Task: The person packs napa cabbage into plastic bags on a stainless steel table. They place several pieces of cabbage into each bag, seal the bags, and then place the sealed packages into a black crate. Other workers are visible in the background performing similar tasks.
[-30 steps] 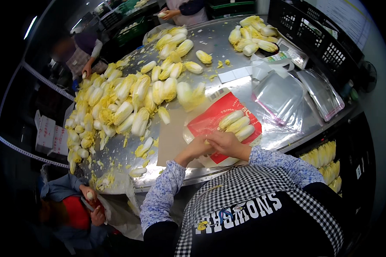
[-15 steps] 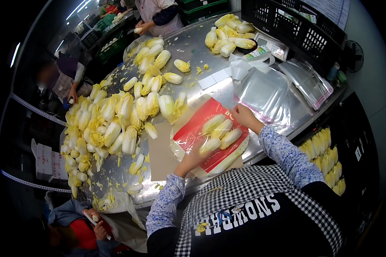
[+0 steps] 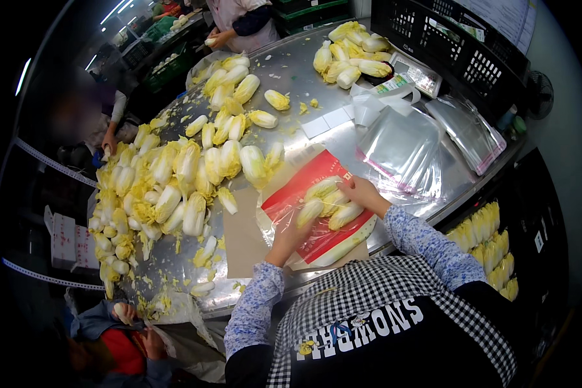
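A red and clear plastic bag (image 3: 307, 187) lies on the steel table (image 3: 291, 77) in front of me, on a brown sheet of cardboard (image 3: 242, 236). Three small pale cabbages (image 3: 333, 204) are inside it. My left hand (image 3: 292, 234) presses on the bag's near left part, by one cabbage. My right hand (image 3: 362, 193) grips the bag at its right side, fingers over the cabbages.
A large heap of loose cabbages (image 3: 174, 181) covers the table's left half; another pile (image 3: 349, 58) lies far right. Clear bags (image 3: 404, 149) are stacked right of me, beside a scale (image 3: 420, 72) and black crates (image 3: 459, 45). Other people work at the far and left edges.
My hands moved from together at the bag's near edge to apart on its left and right sides. The bag with the cabbages now lies turned more along the table's edge.
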A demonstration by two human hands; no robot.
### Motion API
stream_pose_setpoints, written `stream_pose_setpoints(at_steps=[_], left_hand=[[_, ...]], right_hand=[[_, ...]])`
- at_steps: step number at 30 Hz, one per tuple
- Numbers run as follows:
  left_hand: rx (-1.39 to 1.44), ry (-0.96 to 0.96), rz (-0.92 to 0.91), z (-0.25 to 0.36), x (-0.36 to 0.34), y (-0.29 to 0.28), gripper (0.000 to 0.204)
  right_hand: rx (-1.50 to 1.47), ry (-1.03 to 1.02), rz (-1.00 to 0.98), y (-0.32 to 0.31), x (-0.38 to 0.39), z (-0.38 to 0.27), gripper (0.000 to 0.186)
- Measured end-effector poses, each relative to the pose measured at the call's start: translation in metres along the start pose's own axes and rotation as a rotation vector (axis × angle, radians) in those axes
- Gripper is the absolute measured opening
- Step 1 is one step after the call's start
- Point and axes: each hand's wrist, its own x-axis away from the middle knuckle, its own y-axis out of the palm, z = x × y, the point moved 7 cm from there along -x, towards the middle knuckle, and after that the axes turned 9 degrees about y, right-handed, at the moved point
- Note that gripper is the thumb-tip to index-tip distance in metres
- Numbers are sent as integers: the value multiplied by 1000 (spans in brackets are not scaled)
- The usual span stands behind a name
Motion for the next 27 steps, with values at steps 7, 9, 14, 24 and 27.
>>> stream_pose_setpoints(at_steps=[7,9,14,24,27], left_hand=[[43,-132,-85,-15,-6,6,51],[76,-88,-176,-3,-7,4,50],[-213,103,-111,11,-8,7,48],[76,-132,-193,-16,0,23,56],[197,-190,-186,-8,-14,15,58]], right_hand=[[-298,-141,-108,15,-7,2,25],[-416,-93,-140,17,-11,5,22],[-446,-55,-65,24,-18,14,17],[-547,-58,-169,10,-7,-4,10],[-700,-113,-207,16,-13,1,15]])
